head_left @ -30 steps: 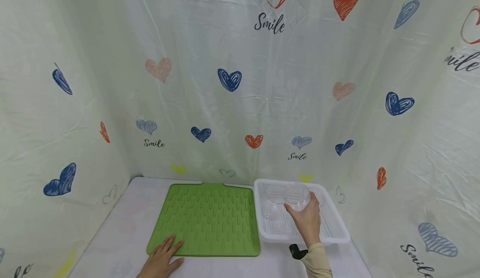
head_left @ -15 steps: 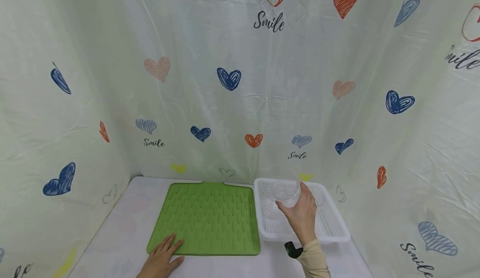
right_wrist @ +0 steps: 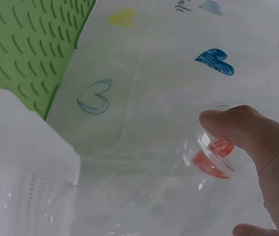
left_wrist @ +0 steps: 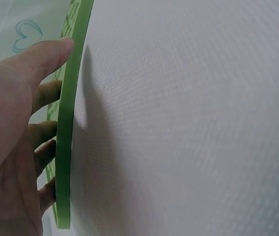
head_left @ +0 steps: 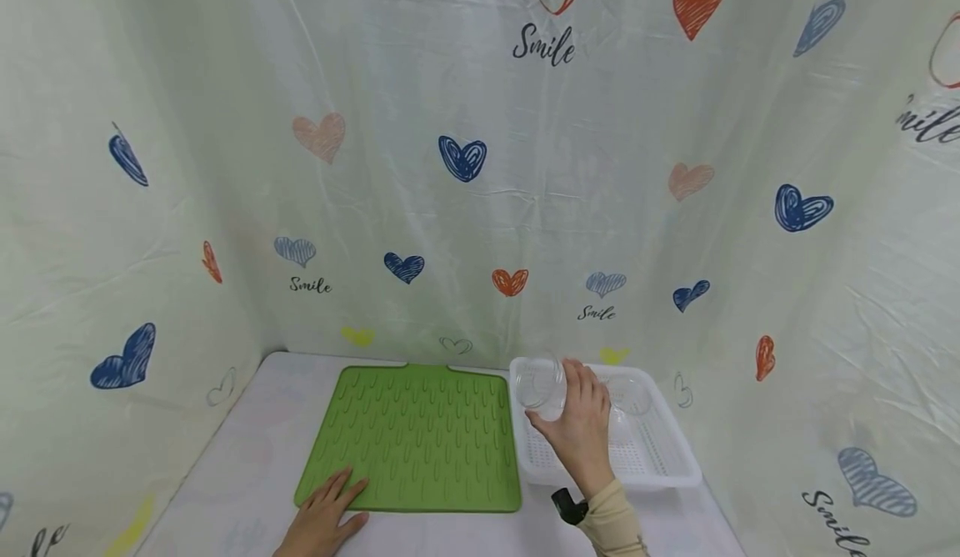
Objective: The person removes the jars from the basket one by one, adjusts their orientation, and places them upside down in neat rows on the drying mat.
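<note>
My right hand (head_left: 581, 436) holds a clear cup (head_left: 538, 383) over the back left part of a white perforated basket (head_left: 678, 432). From the right wrist, the thumb presses on the transparent cup (right_wrist: 208, 155), and printed hearts show through it. At least one more clear rounded vessel (head_left: 633, 394) lies in the basket, partly hidden by my right hand. My left hand (head_left: 322, 517) rests with spread fingers on the near left corner of a green ridged mat (head_left: 420, 440). In the left wrist view, the thumb of that hand (left_wrist: 12, 113) touches the mat's edge (left_wrist: 67, 132).
The mat and basket stand side by side on a white-covered table (head_left: 240, 449). A curtain (head_left: 367, 190) printed with hearts and "Smile" hangs behind and on both sides. A dark device (head_left: 568, 507) is worn on my right wrist.
My right hand has moved left and slightly up, bringing the clear cup from the basket's middle to its back left corner. The left hand stays in place on the mat.
</note>
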### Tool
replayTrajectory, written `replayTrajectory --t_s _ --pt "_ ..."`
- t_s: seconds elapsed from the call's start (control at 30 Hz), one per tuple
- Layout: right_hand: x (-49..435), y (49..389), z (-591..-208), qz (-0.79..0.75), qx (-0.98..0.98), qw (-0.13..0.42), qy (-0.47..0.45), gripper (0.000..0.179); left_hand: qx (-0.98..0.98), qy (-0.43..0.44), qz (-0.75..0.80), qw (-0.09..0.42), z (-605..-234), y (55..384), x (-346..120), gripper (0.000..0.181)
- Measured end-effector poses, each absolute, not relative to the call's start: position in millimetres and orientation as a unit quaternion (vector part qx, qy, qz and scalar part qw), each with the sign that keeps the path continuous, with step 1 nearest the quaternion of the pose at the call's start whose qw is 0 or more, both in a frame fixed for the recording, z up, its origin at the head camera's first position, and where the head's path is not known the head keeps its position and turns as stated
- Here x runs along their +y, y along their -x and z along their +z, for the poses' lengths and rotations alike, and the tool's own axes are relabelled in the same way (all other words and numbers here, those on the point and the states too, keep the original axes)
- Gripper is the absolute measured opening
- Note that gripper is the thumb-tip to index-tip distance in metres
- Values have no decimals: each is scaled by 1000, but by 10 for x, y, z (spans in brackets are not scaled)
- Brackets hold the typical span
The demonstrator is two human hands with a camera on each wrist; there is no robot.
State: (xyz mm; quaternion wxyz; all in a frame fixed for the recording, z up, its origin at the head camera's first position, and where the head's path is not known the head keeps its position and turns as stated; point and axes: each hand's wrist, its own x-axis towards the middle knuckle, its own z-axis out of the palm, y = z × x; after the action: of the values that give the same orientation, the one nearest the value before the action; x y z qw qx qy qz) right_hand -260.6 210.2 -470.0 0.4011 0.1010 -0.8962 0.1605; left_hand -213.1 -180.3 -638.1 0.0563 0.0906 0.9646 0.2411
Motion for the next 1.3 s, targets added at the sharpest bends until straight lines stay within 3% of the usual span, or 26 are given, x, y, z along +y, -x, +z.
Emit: replayTrajectory --t_s 0.93,1.3 --pt "1665 2547 -4793 94 -898 396 -170 111 962 -90 250 62 -6363 2136 -1817 62" --pt "1618 2529 -4800 78 -903 386 -173 110 949 -69 304 51 -6100 2155 -1821 51"
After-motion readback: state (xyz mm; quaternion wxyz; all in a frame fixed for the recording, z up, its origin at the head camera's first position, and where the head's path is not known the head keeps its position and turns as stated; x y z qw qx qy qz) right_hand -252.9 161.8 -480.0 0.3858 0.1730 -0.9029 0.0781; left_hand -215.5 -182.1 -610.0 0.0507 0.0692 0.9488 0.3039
